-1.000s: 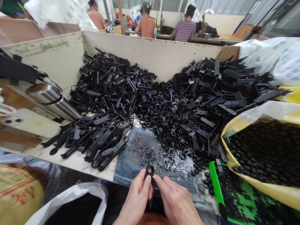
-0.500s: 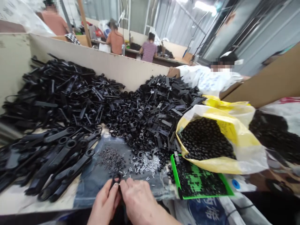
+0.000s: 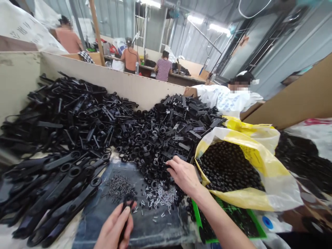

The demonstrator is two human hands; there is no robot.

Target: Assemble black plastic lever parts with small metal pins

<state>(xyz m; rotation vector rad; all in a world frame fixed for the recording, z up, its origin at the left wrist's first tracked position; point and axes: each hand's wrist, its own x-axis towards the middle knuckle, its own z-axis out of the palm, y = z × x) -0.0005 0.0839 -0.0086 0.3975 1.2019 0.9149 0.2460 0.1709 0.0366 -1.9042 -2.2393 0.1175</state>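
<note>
My left hand [image 3: 115,223] is closed around a black plastic part [image 3: 127,200], held upright above the cloth's front edge; the fingers hide its lower end. My right hand [image 3: 185,174] reaches over the heap of black ring-shaped pieces [image 3: 145,138], fingers bent and a little apart at its right side. Nothing clearly shows in them, though a small bright spot sits at the fingertips. Small dark screws [image 3: 119,186] lie in a patch beyond my left hand. Silver pins [image 3: 162,195] are scattered on the dark blue cloth [image 3: 103,221] between my hands.
Long black handle-like parts [image 3: 70,180] lie at left, below a heap of black pieces [image 3: 77,103]. Flat black pieces [image 3: 184,117] are piled behind my right hand. A yellow-white bag [image 3: 272,173] of black beads and a green tray [image 3: 198,221] stand at right. Several people work beyond the partition.
My right hand has left the black part in my left hand and moved right and away to the heap. My left hand still holds the part. The camera view has tilted up slightly.
</note>
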